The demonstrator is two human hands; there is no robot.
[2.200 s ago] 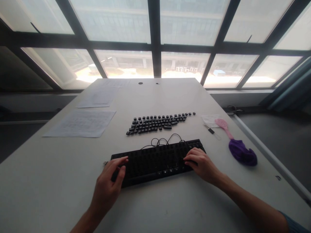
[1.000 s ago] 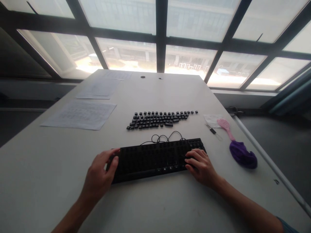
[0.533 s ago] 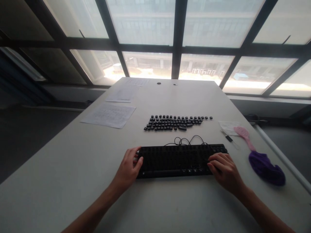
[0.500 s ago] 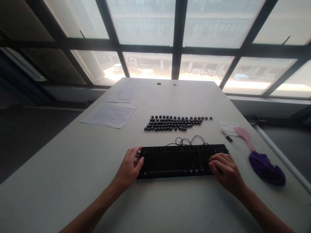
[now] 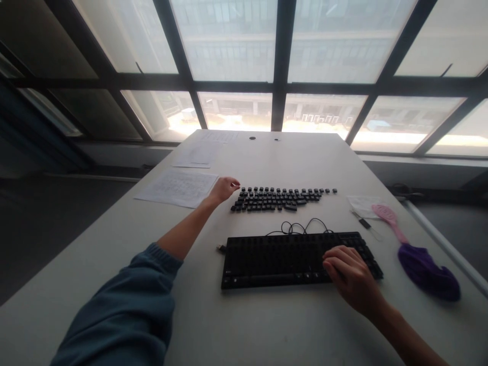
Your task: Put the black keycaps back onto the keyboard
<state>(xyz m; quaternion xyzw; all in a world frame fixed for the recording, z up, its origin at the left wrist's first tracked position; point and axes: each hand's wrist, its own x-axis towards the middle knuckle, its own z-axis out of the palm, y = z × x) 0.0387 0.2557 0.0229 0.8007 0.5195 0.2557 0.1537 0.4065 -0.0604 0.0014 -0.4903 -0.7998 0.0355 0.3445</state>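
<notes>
Sleeve (image 5: 129,300), blue, covers the left arm in the foreground, to the left of and nearer than the keyboard. Black keyboard (image 5: 267,259) (landmark for all places below) lies flat on the white table (image 5: 267,325), long edge toward the wearer; its key area is dark, detail hard to read. Right hand (image 5: 348,272) is over the keyboard's right part, fingers curled and drawn together, thumb under them; cannot tell whether anything is pinched there. Purple cloth (image 5: 427,272) lies to the right of the keyboard, apart from it. USB plug (image 5: 220,248) pokes out just beside the keyboard's left end. Thin black cable (image 5: 301,227) loops along its far edge. Beyond its far right corner: wire tool with black grip (image 5: 365,223), pink round-headed item (image 5: 387,214) whose handle runs down to the purple cloth, and a clear bag (image 5: 362,206). Loose black keycaps (image 5: 276,200) stand in rows beyond the keyboard. Left hand (image 5: 224,189), beyond the keyboard's left end, is at the back row's left end, thumb and forefinger nearly meeting; cannot tell whether a cap is between them. Farther left beyond the keyboard: paper sheets (image 5: 177,188). Farthest beyond it, dark-framed windows (image 5: 232,43).
</notes>
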